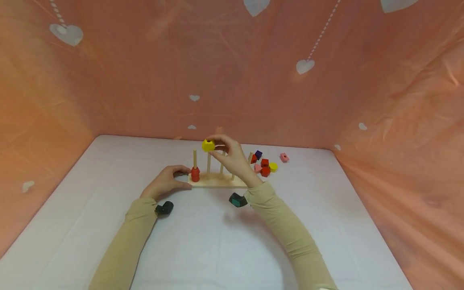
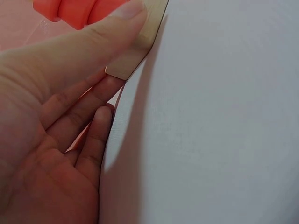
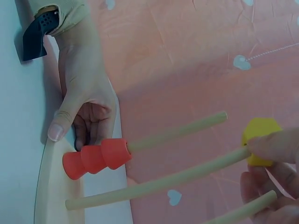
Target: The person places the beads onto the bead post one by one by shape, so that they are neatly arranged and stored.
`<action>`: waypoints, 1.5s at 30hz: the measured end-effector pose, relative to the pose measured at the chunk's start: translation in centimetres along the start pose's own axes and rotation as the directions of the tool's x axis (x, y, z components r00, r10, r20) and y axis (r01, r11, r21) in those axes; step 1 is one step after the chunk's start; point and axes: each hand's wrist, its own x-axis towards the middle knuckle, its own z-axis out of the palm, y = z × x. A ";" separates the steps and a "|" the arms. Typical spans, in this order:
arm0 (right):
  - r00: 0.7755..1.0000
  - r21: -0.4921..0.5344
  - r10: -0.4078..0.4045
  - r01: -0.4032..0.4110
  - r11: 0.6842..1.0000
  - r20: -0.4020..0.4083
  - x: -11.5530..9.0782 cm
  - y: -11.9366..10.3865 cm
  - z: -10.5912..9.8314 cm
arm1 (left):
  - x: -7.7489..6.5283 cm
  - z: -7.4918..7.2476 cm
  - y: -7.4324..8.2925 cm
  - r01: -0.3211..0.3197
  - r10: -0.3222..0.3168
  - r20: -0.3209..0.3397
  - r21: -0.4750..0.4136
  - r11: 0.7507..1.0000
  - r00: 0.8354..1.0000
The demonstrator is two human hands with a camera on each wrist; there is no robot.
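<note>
"White worktop fills the near side of my feed. What's on the left?"

"My left grip pinches the end of the wooden base, thumb at the near edge, fingers at the far one. Just inside it, red beads sit stacked low on the leftmost peg."

"And the right grip?"

"Grasping the yellow bead between thumb and fingers, well above the base. The bead lies to the left of that grip, at the top of the second peg."

"How do they line up?"

"I'd say the coming move turns on that. The peg's long axis stands upright, and the bead's hole opens upward, roughly in line over it. My right grip is the nearer one. Whether the tip has entered the hole, I can't tell."

"Beyond?"

"Loose beads off to the right, then an orange-pink backdrop with pale hearts."
</note>
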 end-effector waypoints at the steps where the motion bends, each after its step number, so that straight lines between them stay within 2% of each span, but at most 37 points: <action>1: 1.000 -0.004 0.003 -0.003 1.000 -0.007 0.0 0.4 0.0 | 0.0 0.0 0.0 0.001 -0.001 0.000 -0.001 1.000 1.000; 5: 1.000 -0.031 0.024 -0.024 0.999 -0.019 0.2 2.2 0.2 | 0.0 -0.1 0.1 0.002 -0.002 0.006 -0.006 1.000 1.000; 13: 0.998 -0.131 0.046 -0.050 0.990 -0.031 -0.6 3.1 0.7 | 0.1 -0.1 0.0 0.004 -0.004 0.007 -0.010 1.000 1.000; 19: 0.991 -0.094 0.093 -0.102 0.990 -0.099 -1.8 4.2 1.7 | 0.1 0.0 -0.1 0.007 -0.007 0.010 0.002 1.000 1.000; 22: 0.979 -0.031 0.151 -0.157 0.987 -0.135 -2.4 4.8 2.3 | 0.1 0.0 -0.2 0.006 -0.006 0.010 0.007 1.000 1.000; 26: 0.953 0.011 0.260 -0.261 0.965 -0.155 -3.2 5.9 3.0 | 0.2 0.0 -0.3 0.010 -0.010 0.008 0.006 1.000 1.000; 29: 0.934 0.022 0.326 -0.326 0.945 -0.150 -3.7 6.6 3.4 | 0.2 0.0 -0.3 0.015 -0.015 0.004 0.000 1.000 1.000; 35: 0.907 0.067 0.406 -0.401 0.914 -0.115 -4.8 8.1 4.1 | 0.2 0.0 -0.2 0.003 -0.003 0.004 0.004 1.000 1.000; 38: 0.906 0.051 0.409 -0.406 0.913 -0.109 -5.1 8.7 4.3 | 0.1 0.0 -0.2 0.006 -0.006 0.006 -0.006 1.000 1.000; 45: 0.922 0.010 0.364 -0.366 0.931 -0.133 -5.6 9.6 4.6 | 0.2 0.1 -0.2 -0.008 0.008 -0.001 -0.008 1.000 1.000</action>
